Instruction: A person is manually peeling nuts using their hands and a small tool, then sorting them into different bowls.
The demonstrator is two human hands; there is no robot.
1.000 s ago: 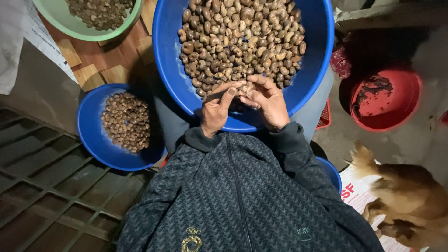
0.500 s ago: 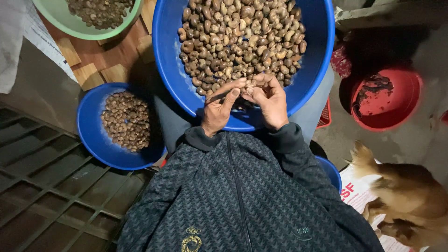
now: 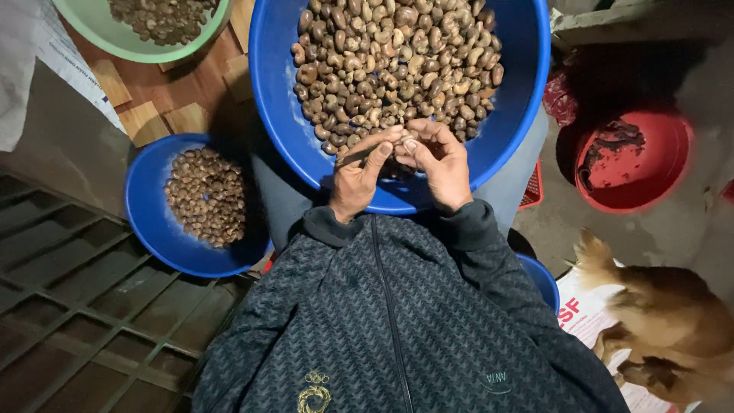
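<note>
Risk noted: small nut point(image 3: 406, 143) pinched at fingertips over near rim of big blue basin point(image 3: 520, 99); likely to slip and drop among heaped nuts point(image 3: 394, 65) or down into lap if grip loosens. Thin dark tool point(image 3: 353, 157) in left hand point(image 3: 353, 183) points toward right hand point(image 3: 441, 170); a slip off the hard shell could nick a finger. Basin resting on knees, centre top of frame; could tip with a shift of legs. Dog point(image 3: 665, 321) lower right, close by; a nudge could jolt the elbow.

Pose: both hands meeting at frame centre, wrists bent inward, sleeves at basin edge. Left closed around tool, thumb extended along it. Right curled narrow, fingertips gripping nut. Smaller blue bowl point(image 3: 149, 222) of nuts at left, green bowl point(image 3: 92, 34) upper left, red tub point(image 3: 665, 164) at right
</note>
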